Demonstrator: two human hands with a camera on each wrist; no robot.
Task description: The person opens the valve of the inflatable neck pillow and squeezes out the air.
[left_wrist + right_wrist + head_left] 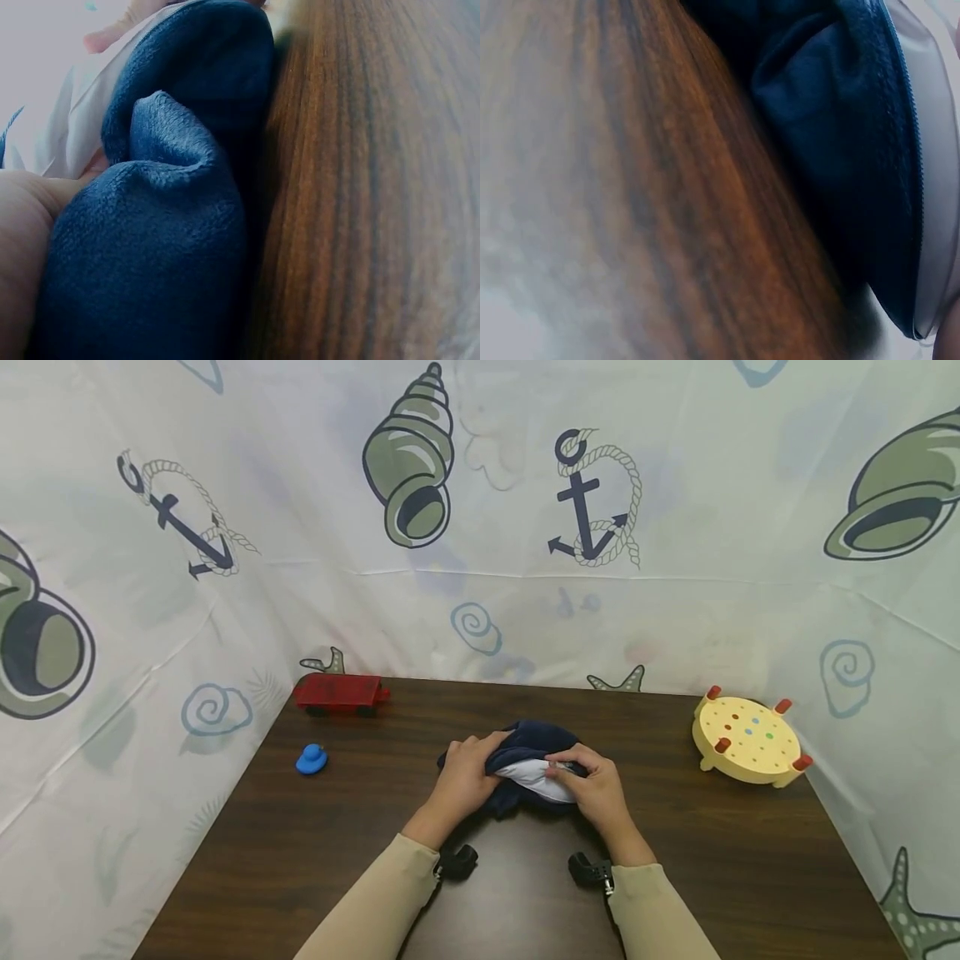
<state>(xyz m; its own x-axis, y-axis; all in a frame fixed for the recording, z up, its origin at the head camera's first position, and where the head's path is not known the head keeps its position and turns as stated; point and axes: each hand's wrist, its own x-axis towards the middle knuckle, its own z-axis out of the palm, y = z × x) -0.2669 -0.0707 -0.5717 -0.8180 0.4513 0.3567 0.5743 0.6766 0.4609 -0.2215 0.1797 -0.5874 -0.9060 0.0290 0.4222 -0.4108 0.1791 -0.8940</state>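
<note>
Where the two arms meet, a little above the dial's centre on the brown table (360,877): one navy plush pouch (543,735), zip edge (915,135) parted, white lining (532,772) showing, resting well inside every table edge.

Left hand (467,775): at the pouch's nine o'clock, fingers over the plush, thumb by the lining, gripping the rim.

Right hand (596,785): at three o'clock, thumb and forefinger pinching a small greyish piece (558,765) at the opening; too small to identify.

Taking the pouch as hub:
- Ten o'clock: red toy wagon (341,693), near the far left corner.
- Nine o'clock: blue toy duck (311,760), near the left edge, a broad stretch of wood between it and the left hand.
- Three o'clock: yellow round toy (747,739) with red pegs, close to the right edge, well apart from the right hand.
- Twelve o'clock: a strip of wood, then the far edge and a patterned sheet (675,627).
- Six o'clock: wood between the forearms.
</note>
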